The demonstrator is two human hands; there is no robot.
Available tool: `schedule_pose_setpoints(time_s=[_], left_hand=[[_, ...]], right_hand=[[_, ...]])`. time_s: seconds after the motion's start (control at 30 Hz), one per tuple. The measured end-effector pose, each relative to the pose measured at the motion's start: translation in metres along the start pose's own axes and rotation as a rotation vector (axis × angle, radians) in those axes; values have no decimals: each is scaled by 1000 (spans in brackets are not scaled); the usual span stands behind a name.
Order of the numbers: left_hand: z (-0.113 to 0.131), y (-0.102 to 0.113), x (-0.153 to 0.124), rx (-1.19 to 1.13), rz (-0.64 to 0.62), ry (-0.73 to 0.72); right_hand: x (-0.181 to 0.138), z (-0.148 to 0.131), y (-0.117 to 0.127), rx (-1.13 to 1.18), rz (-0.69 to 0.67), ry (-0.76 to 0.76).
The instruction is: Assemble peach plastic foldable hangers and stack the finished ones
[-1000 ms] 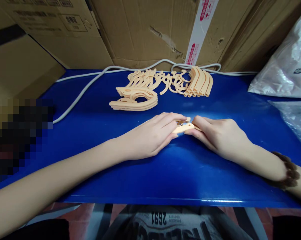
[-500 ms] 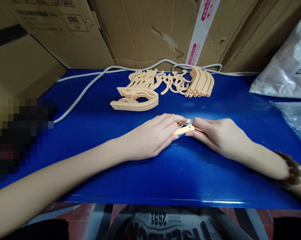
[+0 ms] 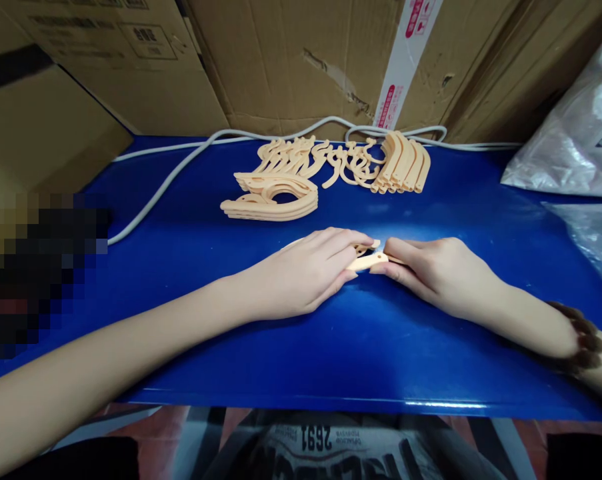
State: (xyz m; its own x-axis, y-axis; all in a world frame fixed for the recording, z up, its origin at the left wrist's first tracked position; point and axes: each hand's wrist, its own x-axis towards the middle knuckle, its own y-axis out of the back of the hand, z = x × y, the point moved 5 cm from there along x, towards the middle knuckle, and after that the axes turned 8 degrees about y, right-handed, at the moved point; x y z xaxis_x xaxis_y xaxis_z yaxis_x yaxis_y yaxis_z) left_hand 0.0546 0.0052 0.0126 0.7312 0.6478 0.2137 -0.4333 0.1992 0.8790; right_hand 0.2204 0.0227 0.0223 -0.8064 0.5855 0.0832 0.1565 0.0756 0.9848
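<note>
My left hand (image 3: 308, 273) lies over a beige plastic hanger part (image 3: 371, 261), its fingers closed on it. Only the part's end, with a small round hole, shows past the fingertips; most of it is under my palm. My right hand (image 3: 428, 270) is closed in a pinch at that same end, with a thin edge between thumb and forefinger. What exactly it grips is mostly hidden. Beyond my hands lie stacked folding hangers (image 3: 273, 210), a row of curved hanger arms (image 3: 403, 163) and loose hanger hooks (image 3: 351, 167).
The blue table (image 3: 301, 360) has its front edge close to my body. A white cable (image 3: 165, 183) runs along the back and left. Cardboard boxes (image 3: 281, 67) stand behind and at the left. A plastic bag (image 3: 571, 127) lies at the right.
Both hands keep nearly the same place and grip. The whole view has shifted very slightly; the hangers and parts on the table stay put.
</note>
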Motion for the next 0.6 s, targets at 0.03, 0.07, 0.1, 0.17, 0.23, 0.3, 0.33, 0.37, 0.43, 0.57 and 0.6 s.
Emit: schedule_pose_setpoints(time_s=[0.03,0.07,0.1,0.17,0.23,0.3,0.33,0.37,0.43,0.57,0.6], left_hand=[[0,0,0,4,-3,-1],[0,-1,0,8,-7,-2],[0,-1,0,12,-11,-2],[0,-1,-1,20,-18,-1],[0,-1,-1,30,-22,-2],[0,-1,-1,38,-24,1],[0,-1,-1,41,-25,2],[0,-2,-1,44,-28,4],[0,-2,0,50,-32,9],[1,-2,0,73,-33,11],[1,-2,0,76,-32,11]], right_hand=[[0,0,0,4,-4,2],[0,0,0,6,-6,4],[0,0,-1,5,-8,7],[0,-1,-1,-3,-13,16],[0,-1,-2,-16,-28,21],[0,0,-2,-32,-49,25],[0,0,-3,-39,-58,26],[0,-1,-3,-45,-63,29],[0,-1,-3,-53,-67,30],[0,0,-5,-52,-72,28],[0,0,-5,-51,-74,29]])
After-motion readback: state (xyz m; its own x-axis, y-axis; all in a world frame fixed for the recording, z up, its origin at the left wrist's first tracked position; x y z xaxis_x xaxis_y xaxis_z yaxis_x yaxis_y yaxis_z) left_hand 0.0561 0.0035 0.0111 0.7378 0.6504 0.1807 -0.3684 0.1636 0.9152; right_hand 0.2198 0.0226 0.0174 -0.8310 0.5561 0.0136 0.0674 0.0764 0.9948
